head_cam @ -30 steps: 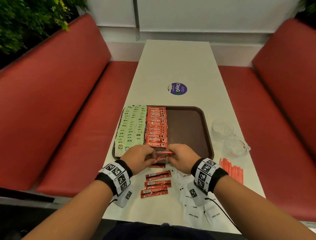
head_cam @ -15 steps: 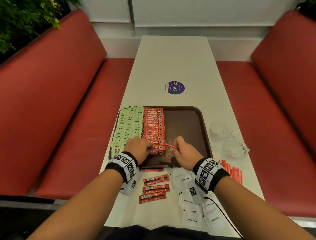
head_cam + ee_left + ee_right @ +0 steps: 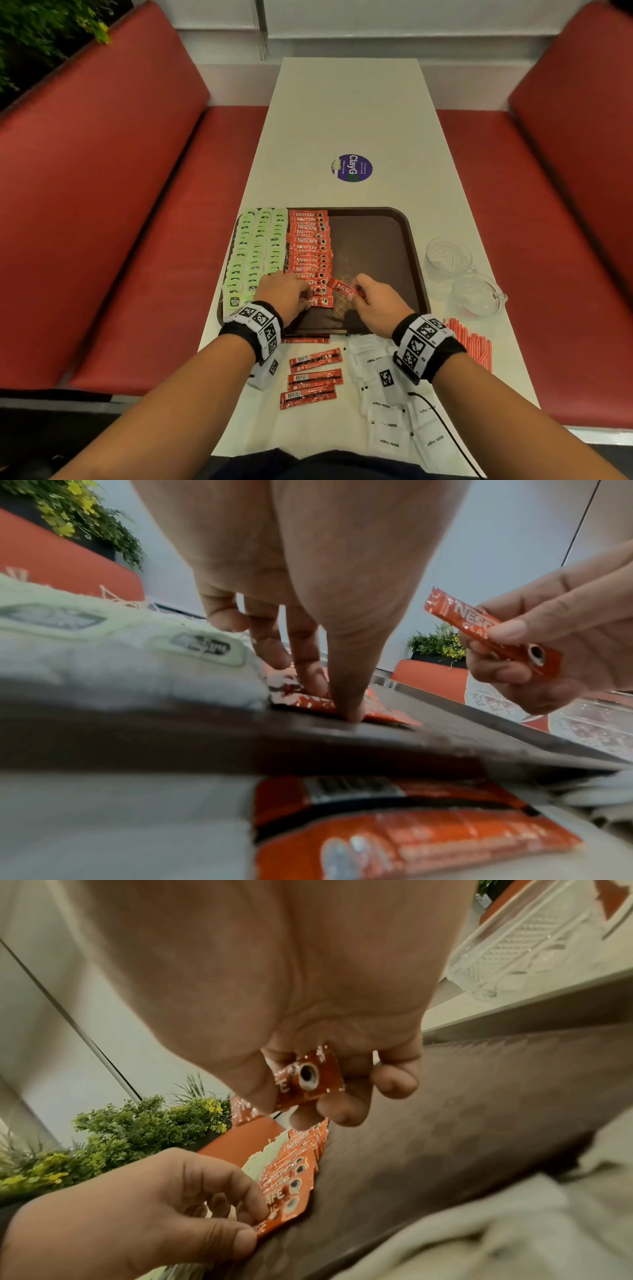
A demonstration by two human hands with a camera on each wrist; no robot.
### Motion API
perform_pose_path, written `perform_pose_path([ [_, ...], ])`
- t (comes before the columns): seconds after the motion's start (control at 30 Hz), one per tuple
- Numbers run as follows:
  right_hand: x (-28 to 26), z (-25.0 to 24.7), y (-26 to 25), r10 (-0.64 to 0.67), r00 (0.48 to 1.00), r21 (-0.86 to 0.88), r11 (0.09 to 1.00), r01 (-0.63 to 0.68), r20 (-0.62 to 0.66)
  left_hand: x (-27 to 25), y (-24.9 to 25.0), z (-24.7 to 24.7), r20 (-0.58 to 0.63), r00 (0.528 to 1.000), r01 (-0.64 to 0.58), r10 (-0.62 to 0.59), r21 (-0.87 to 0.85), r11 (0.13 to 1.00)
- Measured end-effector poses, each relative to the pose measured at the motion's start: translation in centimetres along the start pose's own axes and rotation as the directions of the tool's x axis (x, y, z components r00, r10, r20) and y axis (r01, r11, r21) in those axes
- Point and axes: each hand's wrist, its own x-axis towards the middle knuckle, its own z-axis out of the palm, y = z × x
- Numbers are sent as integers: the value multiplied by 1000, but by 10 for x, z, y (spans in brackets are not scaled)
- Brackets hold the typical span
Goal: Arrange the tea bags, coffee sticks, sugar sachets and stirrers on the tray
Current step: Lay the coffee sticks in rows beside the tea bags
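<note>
Progress of the tray arrangement, read left to right in the head view. The brown tray [image 3: 416,274] lies on the white table [image 3: 346,113]. Its left part carries 3 columns of green tea bags [image 3: 255,255], overlapped like tiles; this group looks complete, since no tea bags lie off the tray. Just beside them runs 1 overlapped column of red Nescafé coffee sticks [image 3: 310,248], reaching almost to the near rim.

The left hand [image 3: 286,296] presses its straight fingers [image 3: 346,696] down on the nearest sticks of that column, holding nothing. The right hand [image 3: 375,303] pinches 1 further coffee stick [image 3: 342,288] between thumb and fingers, tilted and raised just off the tray, next to the column's near end; judged from this, the step in hand is adding it to the row.

The right half of the tray is bare. On the table in front of the near rim wait at least 4 loose coffee sticks [image 3: 313,375], then a heap of white sugar sachets [image 3: 390,425], then a bundle of red-and-white stirrers [image 3: 474,344] at the right edge. 2 clear glass dishes [image 3: 462,274] stand beside the tray, well apart from the hands.

As a judgement: tea bags done, coffee sticks nearly done, sugar sachets and stirrers not yet begun.
</note>
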Motion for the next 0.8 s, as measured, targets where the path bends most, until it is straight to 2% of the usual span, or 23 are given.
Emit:
perform_pose_path([
  [0.17,5,-3,-1,-15,999,-59,998,17,34,5,-1,-6,-19,1000,3,-4,-51,999],
  [0.23,6,-4,-3,-17,999,-80,997,21,46,4,-1,-12,-99,995,-17,-2,-188,982],
  [0.3,7,-4,-5,-25,998,-97,995,31,63,1,0,-20,-196,980,-54,-22,-376,925],
  [0.37,9,-4,-8,-42,996,-100,994,50,73,-5,3,-30,-243,970,-127,8,-480,868],
  [0.47,11,-4,-15,-72,995,-86,993,79,74,-11,8,-33,-216,961,-249,175,-384,889],
  [0.5,11,-4,-17,-77,995,-88,993,83,70,-11,7,-30,-215,958,-256,190,-345,903],
  [0.6,11,-3,-19,-79,997,-84,993,79,7,-10,-2,-25,-219,974,-134,58,-352,926],
  [0.7,9,-3,-13,-87,995,-149,986,78,-56,-11,-17,-19,-115,991,31,-75,-345,938],
  [0.8,3,-3,-12,-101,995,-207,973,103,19,-14,-20,-12,-3,996,88,-91,-215,973],
])
